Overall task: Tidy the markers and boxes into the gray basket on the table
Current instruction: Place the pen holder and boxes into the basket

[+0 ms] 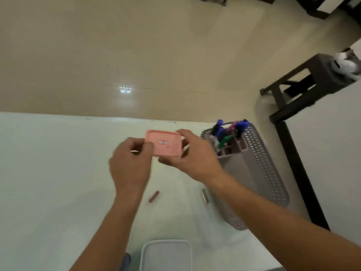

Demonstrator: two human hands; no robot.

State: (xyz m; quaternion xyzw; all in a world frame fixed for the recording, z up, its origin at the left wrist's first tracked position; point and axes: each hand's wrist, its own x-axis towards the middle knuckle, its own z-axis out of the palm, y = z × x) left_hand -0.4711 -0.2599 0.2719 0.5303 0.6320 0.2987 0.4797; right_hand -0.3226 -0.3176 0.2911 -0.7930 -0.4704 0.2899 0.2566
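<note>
Pink box [166, 142]: was held between both hands above the table [48, 173], just left of the gray basket [261, 169].
Left hand [130, 165]: fingers were curled, pinching the box's left edge.
Right hand [192, 159]: gripped its right end, thumb on the near side.
Markers [224, 133]: stood upright in the basket's far compartments.
Red marker [154, 196]: lay on the table, below the hands.
White box [166, 255]: sat at the near edge.

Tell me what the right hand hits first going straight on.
The right hand points up-left and grips the pink box; next in line is probably the left hand on the box's other end, though depth is unclear.
</note>
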